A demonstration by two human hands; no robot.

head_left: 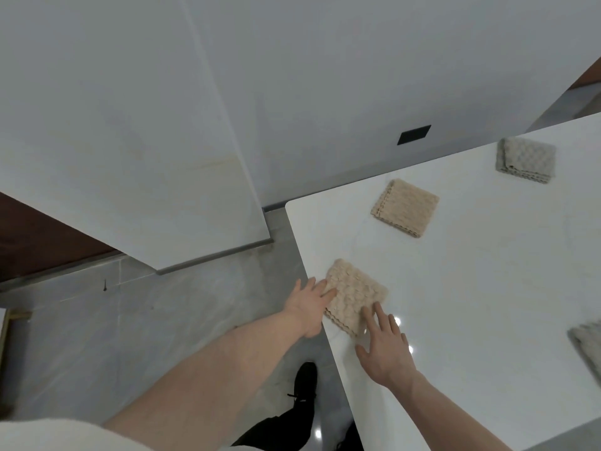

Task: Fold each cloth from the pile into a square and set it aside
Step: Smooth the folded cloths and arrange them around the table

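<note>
While the folded beige cloth (354, 296) lies square near the desk (471, 288) edge at lower centre, left hand (310, 307) and right hand (385, 348) press it with flat, straight fingers, gripping nothing. Two folded cloths (405, 208) sit upper right.

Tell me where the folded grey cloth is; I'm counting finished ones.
In the head view, the folded grey waffle cloth lies far right on the white table, beyond the folded beige cloth.

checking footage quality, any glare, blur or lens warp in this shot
Head view: small bright glare spots on the glossy white table beside the right hand; wide-angle warp bows the table's edges and tilts the walls; slight softness overall, though the beige cloth weave stays readable.
</note>
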